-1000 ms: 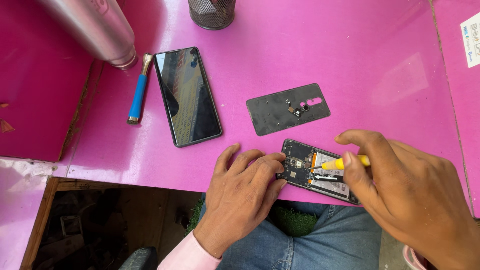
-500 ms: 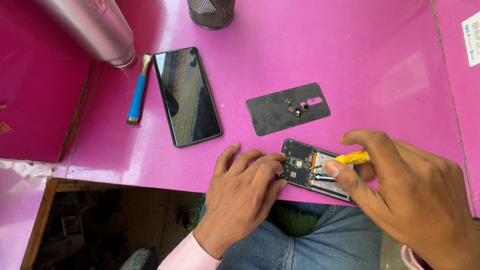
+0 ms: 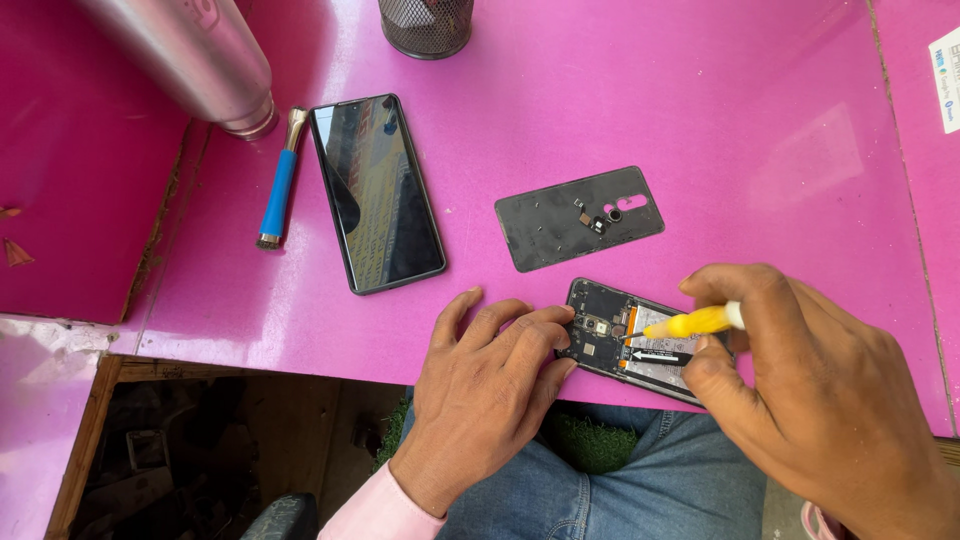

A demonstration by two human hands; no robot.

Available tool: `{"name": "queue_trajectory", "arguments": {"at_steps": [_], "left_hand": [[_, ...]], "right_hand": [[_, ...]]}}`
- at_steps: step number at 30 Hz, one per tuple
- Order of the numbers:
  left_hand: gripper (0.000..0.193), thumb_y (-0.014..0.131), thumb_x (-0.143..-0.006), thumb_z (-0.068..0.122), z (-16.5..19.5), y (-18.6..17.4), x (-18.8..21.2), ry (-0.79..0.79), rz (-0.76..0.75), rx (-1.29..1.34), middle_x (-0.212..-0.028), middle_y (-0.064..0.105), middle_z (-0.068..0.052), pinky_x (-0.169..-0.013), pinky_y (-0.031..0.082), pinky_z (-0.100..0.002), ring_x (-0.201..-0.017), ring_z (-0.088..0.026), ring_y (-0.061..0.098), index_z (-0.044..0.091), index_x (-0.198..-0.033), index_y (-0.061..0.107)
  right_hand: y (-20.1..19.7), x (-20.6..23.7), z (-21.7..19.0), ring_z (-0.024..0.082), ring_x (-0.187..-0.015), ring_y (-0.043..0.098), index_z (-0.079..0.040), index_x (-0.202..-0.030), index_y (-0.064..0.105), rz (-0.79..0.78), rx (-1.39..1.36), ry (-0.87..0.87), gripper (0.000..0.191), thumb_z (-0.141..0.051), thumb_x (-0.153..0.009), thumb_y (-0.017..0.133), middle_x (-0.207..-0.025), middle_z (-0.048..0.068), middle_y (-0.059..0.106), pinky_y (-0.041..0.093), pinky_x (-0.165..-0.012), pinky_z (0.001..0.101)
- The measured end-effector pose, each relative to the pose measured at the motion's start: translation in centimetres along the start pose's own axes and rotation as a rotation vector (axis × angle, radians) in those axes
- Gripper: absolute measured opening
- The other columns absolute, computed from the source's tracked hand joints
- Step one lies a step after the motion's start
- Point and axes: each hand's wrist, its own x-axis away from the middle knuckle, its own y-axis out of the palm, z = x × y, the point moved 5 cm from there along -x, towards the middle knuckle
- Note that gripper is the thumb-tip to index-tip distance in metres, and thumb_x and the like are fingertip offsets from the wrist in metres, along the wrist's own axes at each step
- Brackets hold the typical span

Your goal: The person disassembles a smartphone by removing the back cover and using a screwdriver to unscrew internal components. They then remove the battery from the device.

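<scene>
left hand point(image 3: 490, 380) flat, fingers spread and pressing down, right hand point(image 3: 810, 390) curled, pinching

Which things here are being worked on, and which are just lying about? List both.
In use:
- opened phone, steadied by the left hand
- yellow tool, held in the right hand, tip at the phone's inside

Lying about:
- removed back cover
- intact dark phone
- blue-handled tool
- steel flask
- mesh cup
</scene>
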Motion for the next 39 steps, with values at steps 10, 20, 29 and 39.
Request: {"name": "queue_trajectory", "arguments": {"at_steps": [10, 20, 29, 39], "left_hand": [[0.023, 0.072, -0.093, 0.023, 0.0, -0.1, 0.0, -0.001, -0.008, 0.015, -0.125, 0.069, 0.003, -0.113, 0.035, -0.057, -0.117, -0.023, 0.063, 0.012, -0.110, 0.060], [0.024, 0.073, -0.092, 0.024, -0.1, 0.0, 0.0, -0.008, -0.006, 0.010, -0.122, 0.069, 0.003, -0.113, 0.035, -0.057, -0.117, -0.023, 0.063, 0.013, -0.110, 0.061], [0.025, 0.074, -0.092, 0.023, -0.1, 0.0, 0.1, -0.004, -0.005, 0.015, -0.125, 0.069, 0.003, -0.113, 0.036, -0.057, -0.118, -0.023, 0.063, 0.013, -0.109, 0.060], [0.024, 0.073, -0.092, 0.023, 0.0, -0.1, 0.0, 0.005, -0.002, 0.007, -0.124, 0.069, 0.003, -0.113, 0.036, -0.057, -0.117, -0.023, 0.063, 0.013, -0.110, 0.060]], "right_hand": [[-0.4, 0.3, -1.2, 0.019, -0.102, 0.074, -0.001, -0.128, 0.049, 0.114, -0.515, -0.112, 0.043, -0.002, -0.090, 0.067, -0.109, 0.011, 0.072, 0.062, -0.084, 0.0328], [1.4, 0.6, -2.4, 0.020, -0.102, 0.076, -0.001, -0.124, 0.042, 0.125, -0.660, -0.168, 0.046, 0.001, -0.087, 0.069, -0.108, 0.011, 0.073, 0.066, -0.084, 0.0319], [1.1, 0.3, -2.8, 0.018, -0.097, 0.077, -0.002, -0.125, 0.044, 0.106, -0.666, -0.169, 0.044, -0.001, -0.088, 0.069, -0.109, 0.010, 0.073, 0.065, -0.079, 0.0298], [0.9, -0.6, -2.2, 0.014, -0.070, 0.064, -0.025, -0.129, 0.065, -0.131, 0.096, 0.108, 0.033, -0.038, -0.098, 0.061, -0.075, -0.002, 0.066, 0.053, -0.061, 0.0352]]}}
